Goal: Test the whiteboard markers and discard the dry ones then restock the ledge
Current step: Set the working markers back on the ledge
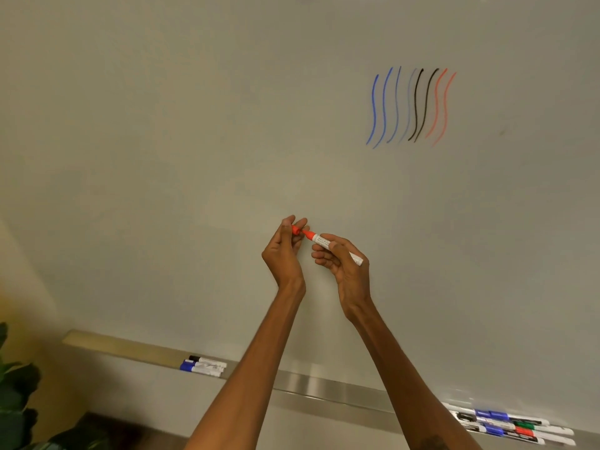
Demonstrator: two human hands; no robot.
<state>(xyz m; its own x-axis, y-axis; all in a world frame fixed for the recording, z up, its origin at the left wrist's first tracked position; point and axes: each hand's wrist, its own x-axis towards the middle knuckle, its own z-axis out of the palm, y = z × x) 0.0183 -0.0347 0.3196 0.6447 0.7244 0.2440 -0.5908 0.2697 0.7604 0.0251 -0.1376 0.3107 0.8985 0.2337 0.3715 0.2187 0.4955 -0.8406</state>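
**In the middle of the frame: red marker and its cap, one in each hand**

Just below centre, the red marker lies on a slant, its red tip up and to the left and its white tail down and to the right. The right hand grips the white barrel with fingers curled round its middle. The red collar and tip stick out beyond the fingers on the left, and the tail end shows past the hand on the right. The tip points straight at the red cap, which is just beside it. Whether the two touch cannot be told. The left hand pinches the cap between thumb and curled fingertips, palm turned toward the marker. Both forearms rise from the bottom edge.

Behind the hands is the whiteboard. In its upper right is a row of wavy lines, blue, then black, then red. Along the bottom runs the ledge. Three markers lie on it at lower left, one black-capped and two blue-capped. A larger bunch of markers lies at the lower right corner, with blue, green, red and black caps, partly blurred. A dark-leaved plant fills the lower left corner.
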